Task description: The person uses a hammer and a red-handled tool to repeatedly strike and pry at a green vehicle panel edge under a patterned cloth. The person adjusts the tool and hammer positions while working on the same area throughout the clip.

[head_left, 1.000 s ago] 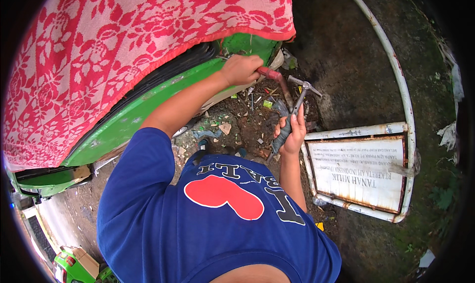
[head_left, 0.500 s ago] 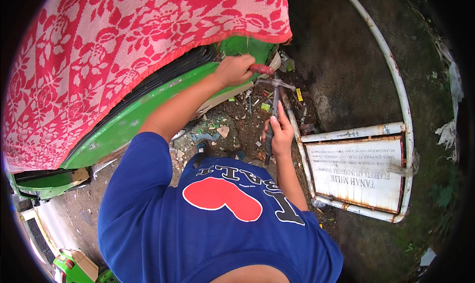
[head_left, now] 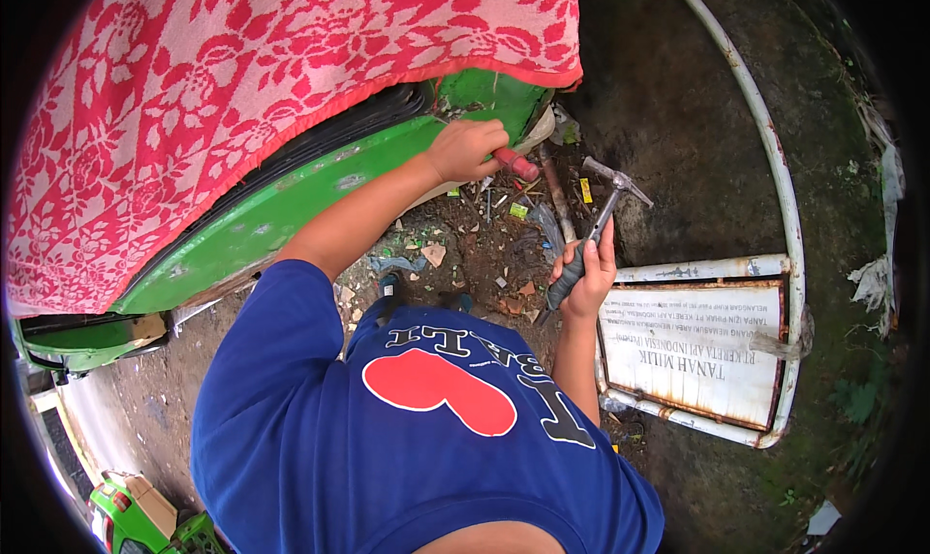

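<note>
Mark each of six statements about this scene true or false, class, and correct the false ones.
1. The right grip holds the hammer. True.
2. The left grip is empty. False: it holds a red tool.
3. The hammer's metal head touches the red tool. False: a gap shows between them.
4. A red and pink patterned cloth lies over part of the green bodywork. True.
5. The white sign is at the picture's left. False: it is at the right.
6. The person wears a blue shirt. True.
</note>
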The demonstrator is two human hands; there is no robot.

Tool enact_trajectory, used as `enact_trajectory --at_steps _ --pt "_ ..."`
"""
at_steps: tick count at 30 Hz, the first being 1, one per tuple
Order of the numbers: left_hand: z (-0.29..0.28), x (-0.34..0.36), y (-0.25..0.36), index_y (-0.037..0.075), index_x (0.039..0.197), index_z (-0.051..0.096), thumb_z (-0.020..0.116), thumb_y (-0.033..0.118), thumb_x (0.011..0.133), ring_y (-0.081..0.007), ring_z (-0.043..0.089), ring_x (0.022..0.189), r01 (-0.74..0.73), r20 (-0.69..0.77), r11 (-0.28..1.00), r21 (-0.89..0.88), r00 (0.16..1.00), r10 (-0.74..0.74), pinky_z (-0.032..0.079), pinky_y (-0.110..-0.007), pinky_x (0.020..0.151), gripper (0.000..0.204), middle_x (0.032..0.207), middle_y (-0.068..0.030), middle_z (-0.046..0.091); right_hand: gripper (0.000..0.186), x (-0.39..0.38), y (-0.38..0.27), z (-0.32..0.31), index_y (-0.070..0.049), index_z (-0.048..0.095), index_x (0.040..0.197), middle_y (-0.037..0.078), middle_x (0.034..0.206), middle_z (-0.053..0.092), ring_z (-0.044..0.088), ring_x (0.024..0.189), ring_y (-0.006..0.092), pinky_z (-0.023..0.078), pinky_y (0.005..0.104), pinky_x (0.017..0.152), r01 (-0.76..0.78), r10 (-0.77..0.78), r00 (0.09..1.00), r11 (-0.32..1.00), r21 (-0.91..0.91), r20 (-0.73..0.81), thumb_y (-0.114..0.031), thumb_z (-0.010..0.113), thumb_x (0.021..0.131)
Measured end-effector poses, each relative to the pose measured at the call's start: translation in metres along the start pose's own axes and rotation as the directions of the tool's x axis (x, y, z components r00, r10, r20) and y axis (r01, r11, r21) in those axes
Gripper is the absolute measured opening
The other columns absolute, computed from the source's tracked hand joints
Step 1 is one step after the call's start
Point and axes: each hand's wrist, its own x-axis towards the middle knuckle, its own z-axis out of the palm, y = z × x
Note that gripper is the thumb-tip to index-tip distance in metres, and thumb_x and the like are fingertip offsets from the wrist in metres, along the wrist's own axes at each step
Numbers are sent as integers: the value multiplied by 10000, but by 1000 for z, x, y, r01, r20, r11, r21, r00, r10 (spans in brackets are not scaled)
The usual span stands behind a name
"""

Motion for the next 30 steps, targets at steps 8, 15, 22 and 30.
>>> enact_trajectory --at_steps 8,15,22,30 --pt "0 -15 1 87 875 579 662 173 728 -311 575 841 15 -82 992 -127 996 -26 449 -429 700 189 883 -87 527 570 -18 1 -15 -113 276 1555 82 716 537 539 499 155 472 272 424 -44 43 999 999 -15 -29 -93 456 1014" --pt "4 -21 11 88 911 591 607 99 772 -279 567 930 -18 -34 998 -67 999 15 424 -424 785 140 943 -66 542 573 -17 -1 -20 -110 281 1553 73 714 521 532 504 150 480 271 434 -83 82 996 996 -20 -42 -80 457 1009" --pt "10 21 16 86 832 540 676 229 775 -302 591 813 -40 200 999 -12 979 42 448 -442 681 205 866 -79 556 577 -13 4 -29 -104 298 1547 58 722 500 525 548 137 490 269 441 -71 71 996 997 16 -54 -73 481 1000" --pt "41 47 10 108 749 560 689 288 786 -308 632 739 -58 185 996 74 982 43 485 -448 613 225 763 -78 575 584 -21 -8 -42 -138 268 1560 76 713 531 532 498 155 470 272 430 -87 87 990 996 2 -107 -107 472 1013"
